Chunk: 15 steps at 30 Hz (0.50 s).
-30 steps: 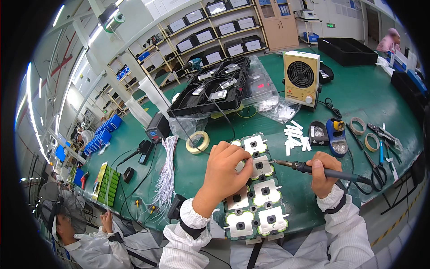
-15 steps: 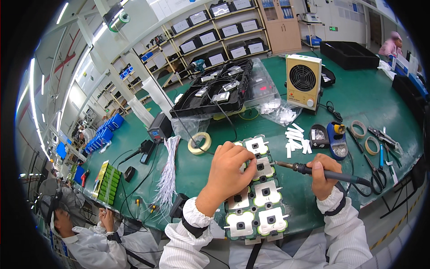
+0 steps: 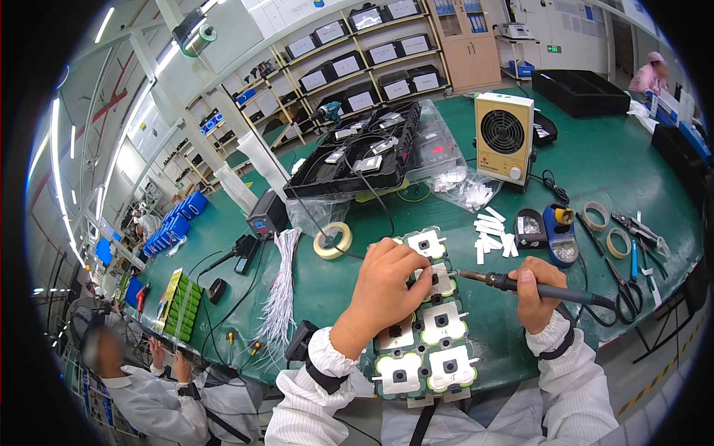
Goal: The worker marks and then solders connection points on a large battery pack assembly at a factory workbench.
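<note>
A battery pack (image 3: pixel 445 323), topped with white pads and metal tabs, lies lengthwise in front of me. In my right hand (image 3: pixel 537 296) is a soldering iron (image 3: pixel 550 291), gripped by its dark handle. Its tip meets or nearly meets a tab at the pack's right edge, in the second row from the far end. My left hand (image 3: pixel 390 286) is over the pack's left side, fingers pinched together close to the tip. A thin dark wire runs from the far left into this hand; the pinching fingertips hide its end.
Right of the pack lie white strips (image 3: pixel 489 232), a blue soldering iron stand (image 3: pixel 561 236), tape rolls (image 3: pixel 619 242) and scissors (image 3: pixel 631 296). A yellow fan unit (image 3: pixel 505 140) and a black tray (image 3: pixel 357 152) stand behind. White wires (image 3: pixel 279 293) lie left; a co-worker (image 3: pixel 134 379) sits there.
My left hand has shifted very slightly, while the iron stays at the same tab. At the left, the co-worker's hands have moved apart.
</note>
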Motion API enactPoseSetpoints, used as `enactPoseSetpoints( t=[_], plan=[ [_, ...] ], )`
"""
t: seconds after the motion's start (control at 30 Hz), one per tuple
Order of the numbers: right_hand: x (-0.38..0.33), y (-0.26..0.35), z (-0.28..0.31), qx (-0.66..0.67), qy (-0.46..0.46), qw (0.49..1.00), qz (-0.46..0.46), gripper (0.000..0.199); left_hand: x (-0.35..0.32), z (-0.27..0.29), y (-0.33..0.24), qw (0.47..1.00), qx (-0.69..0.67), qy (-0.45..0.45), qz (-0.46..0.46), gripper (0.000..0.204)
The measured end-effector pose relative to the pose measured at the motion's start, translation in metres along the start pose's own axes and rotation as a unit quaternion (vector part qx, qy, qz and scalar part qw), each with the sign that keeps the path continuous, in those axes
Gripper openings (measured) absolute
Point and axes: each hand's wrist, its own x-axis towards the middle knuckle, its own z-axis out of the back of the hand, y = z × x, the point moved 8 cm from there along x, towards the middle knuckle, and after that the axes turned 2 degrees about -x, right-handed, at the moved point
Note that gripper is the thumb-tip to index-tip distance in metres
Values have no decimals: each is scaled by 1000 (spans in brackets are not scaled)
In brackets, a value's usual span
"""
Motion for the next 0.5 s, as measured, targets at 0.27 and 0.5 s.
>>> enactPoseSetpoints(
  t=[0.27,0.5],
  plan=[
    [1,0,-1,1,14,1000,-5,16,5,12,8,1000,-22,-7,4,6],
    [0,-2,5,21,-3,999,-29,18,5,27,28,997,-33,-16,69,9]
  ],
)
